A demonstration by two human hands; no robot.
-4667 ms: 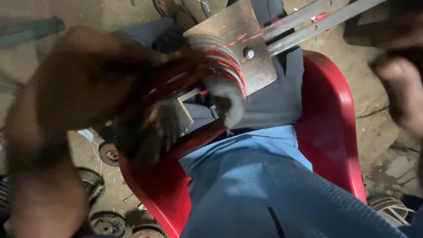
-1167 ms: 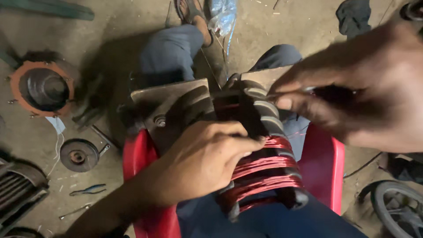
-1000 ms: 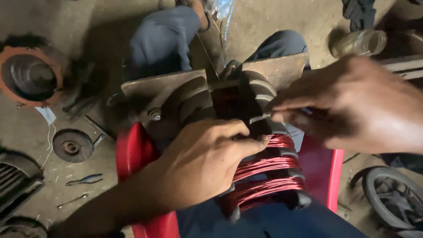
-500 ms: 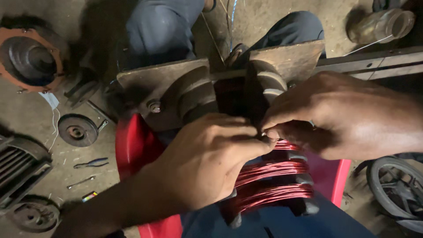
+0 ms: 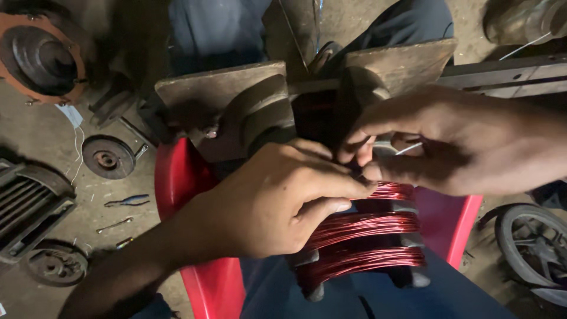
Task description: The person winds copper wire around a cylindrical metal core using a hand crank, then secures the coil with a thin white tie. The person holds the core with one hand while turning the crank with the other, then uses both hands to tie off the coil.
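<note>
Left hand [image 5: 277, 204] clamped over red wire coils [image 5: 363, 239] on a wooden former [image 5: 236, 97], right hand [image 5: 460, 142] pinching a thin wire [image 5: 409, 148], red chair [image 5: 183, 183] beneath

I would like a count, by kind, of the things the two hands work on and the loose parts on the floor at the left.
Red copper wire coils on the former, under the left hand and right hand: 3
Wooden end plates of the former: 2
Round metal parts on the floor: 3
Pliers: 1
Total: 9
</note>
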